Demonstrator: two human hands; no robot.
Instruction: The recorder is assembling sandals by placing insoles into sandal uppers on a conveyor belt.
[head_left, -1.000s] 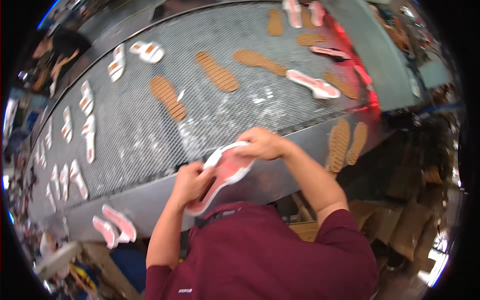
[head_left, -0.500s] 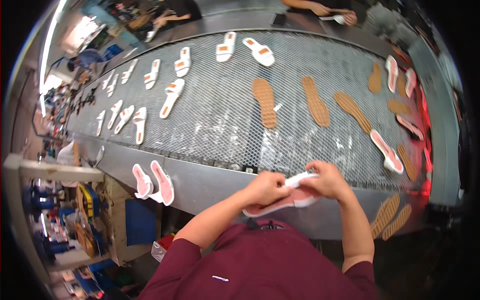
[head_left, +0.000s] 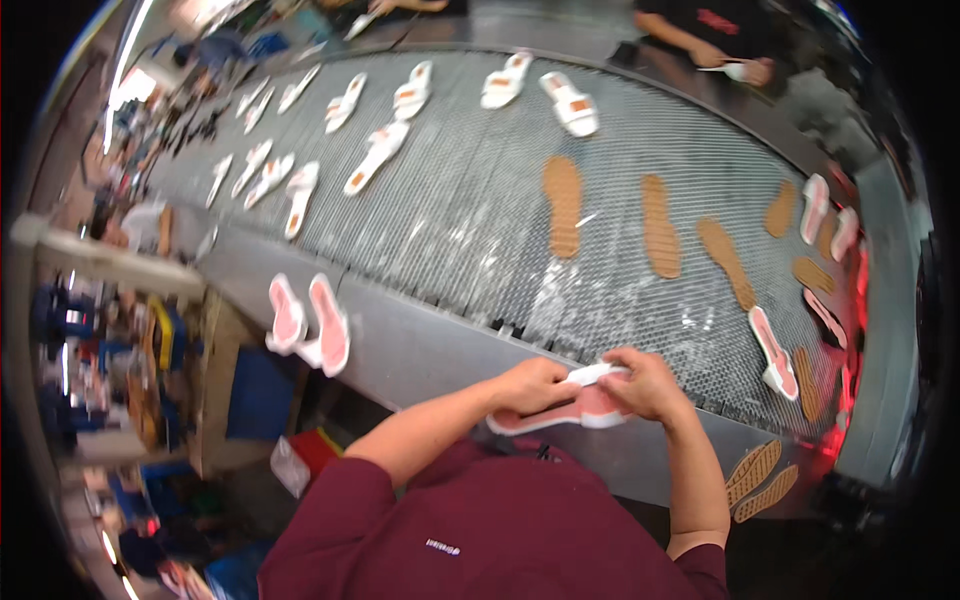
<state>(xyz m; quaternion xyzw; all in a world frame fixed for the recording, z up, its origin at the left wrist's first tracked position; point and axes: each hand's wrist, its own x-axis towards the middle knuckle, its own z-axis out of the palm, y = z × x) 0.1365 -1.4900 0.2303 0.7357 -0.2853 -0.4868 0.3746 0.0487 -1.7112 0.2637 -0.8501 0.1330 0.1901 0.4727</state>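
Close in front of my body, I hold a white slide sandal [head_left: 604, 409] with a pink footbed, its bottom hidden from view. My left hand [head_left: 538, 386] is closed on the edge of its strap. On the other side, my right hand [head_left: 652, 388] grips the strap and the sandal's edge, thumb and fingers pressed around it. Beyond my hands, a tan outsole [head_left: 658, 228] lies on the mesh conveyor belt [head_left: 460, 240]. A white sandal with pink footbed [head_left: 773, 352] rests to the right, touching another tan outsole [head_left: 726, 262].
A pair of pink and white sandals [head_left: 328, 325] sits on the metal ledge [head_left: 420, 350] at left. Loose outsoles [head_left: 765, 490] lie at the ledge's right end. Several white slides [head_left: 380, 158] are spread over the belt's far left. Across it, a co-worker [head_left: 700, 40] holds a white piece.
My view has turned, so the belt now slants down to the right. Both hands still hold the sandal at nearly the same place; my right hand has shifted slightly along the strap.
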